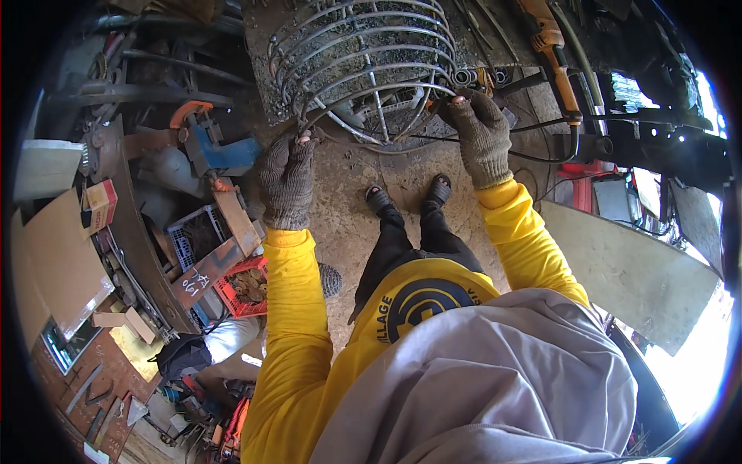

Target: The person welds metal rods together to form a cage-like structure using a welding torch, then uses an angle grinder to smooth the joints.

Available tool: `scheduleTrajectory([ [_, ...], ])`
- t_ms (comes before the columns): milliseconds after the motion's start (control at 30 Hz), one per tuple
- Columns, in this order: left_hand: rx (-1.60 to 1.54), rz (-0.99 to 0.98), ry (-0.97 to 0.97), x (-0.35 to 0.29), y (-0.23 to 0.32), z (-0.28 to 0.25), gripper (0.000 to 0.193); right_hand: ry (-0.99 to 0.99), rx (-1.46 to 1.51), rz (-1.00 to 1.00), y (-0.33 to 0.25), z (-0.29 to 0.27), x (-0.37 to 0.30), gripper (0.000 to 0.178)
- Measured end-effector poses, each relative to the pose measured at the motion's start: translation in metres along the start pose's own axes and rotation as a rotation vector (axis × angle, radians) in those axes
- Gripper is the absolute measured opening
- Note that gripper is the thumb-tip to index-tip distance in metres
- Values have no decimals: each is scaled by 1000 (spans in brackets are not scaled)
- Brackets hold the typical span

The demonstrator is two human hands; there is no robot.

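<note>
The metal cage points lengthwise away from the wearer, left hand and right hand pinching its near hoop.

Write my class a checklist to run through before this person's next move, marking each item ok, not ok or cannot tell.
1. Left hand on the metal cage: ok, gripping near its left edge.
2. Right hand on the cage: ok, gripping near its right edge.
3. Gloves covering all fingers: not ok, bare tips show on both hands.
4. Sandals covering the toes: not ok, toes show.
5. Orange power tool switched off: cannot tell.
6. Work surface bearing the cage's weight: cannot tell.
</note>
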State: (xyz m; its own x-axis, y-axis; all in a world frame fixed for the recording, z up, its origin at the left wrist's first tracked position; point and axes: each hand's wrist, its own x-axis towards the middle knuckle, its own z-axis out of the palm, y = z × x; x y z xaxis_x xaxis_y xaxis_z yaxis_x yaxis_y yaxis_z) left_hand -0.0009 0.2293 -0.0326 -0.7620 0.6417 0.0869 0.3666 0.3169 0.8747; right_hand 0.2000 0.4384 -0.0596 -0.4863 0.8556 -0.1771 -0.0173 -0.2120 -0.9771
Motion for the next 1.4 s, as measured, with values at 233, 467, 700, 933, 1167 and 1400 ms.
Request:
scheduleTrajectory([
  [233,81,13,21,1,-13,1,35,-18,11,3,0,0,0,24],
  [467,26,-10,68,-1,-3,6,32,-14,2,10,2,-1,2,24],
  [700,55,9,67,1,-3,5,29,2,28,11,1,1,1,25],
  [933,-148,-24,87,0,-7,10,24,-13,4,-10,0,1,3,25],
  [1167,-126,22,140,-1,-12,13,22,-35,-26,-23,-2,1,5,25],
  [1400,-184,4,120,-1,-8,13,21,-28,-21,-30,-2,1,5,26],
])
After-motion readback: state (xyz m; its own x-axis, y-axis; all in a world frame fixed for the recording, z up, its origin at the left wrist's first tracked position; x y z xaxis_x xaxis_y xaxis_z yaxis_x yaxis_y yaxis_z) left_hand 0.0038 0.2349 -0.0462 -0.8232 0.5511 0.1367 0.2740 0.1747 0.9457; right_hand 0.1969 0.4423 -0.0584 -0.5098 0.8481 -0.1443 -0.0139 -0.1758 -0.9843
